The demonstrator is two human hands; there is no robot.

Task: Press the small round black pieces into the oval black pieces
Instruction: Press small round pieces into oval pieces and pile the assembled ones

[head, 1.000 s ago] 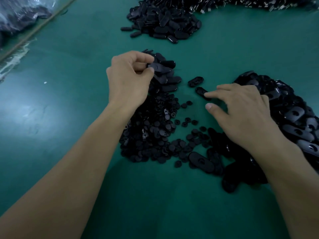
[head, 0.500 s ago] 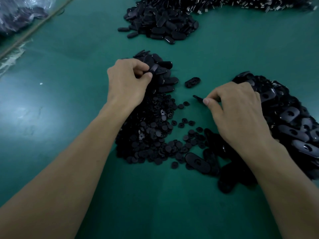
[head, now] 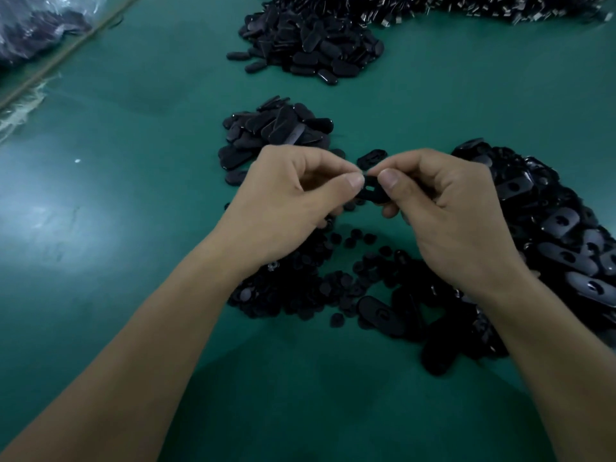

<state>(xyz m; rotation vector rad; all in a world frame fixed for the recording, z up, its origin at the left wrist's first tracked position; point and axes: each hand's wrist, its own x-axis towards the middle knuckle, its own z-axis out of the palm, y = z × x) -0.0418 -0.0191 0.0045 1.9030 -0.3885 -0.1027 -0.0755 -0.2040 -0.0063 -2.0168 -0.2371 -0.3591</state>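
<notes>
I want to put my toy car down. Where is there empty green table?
The widest bare green mat lies left of the left hand, in front of the plastic bag. More lies at the near edge, this side of the small round pieces. It is crowded around them and the oval pile by the right hand. Both hands pinch an oval piece.

Dim, soft-focus, glare at left

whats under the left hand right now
A spread of small round pieces on the green table runs beneath the left hand, which pinches an oval piece above them. Its edges show; the part directly below the palm is covered.
</notes>
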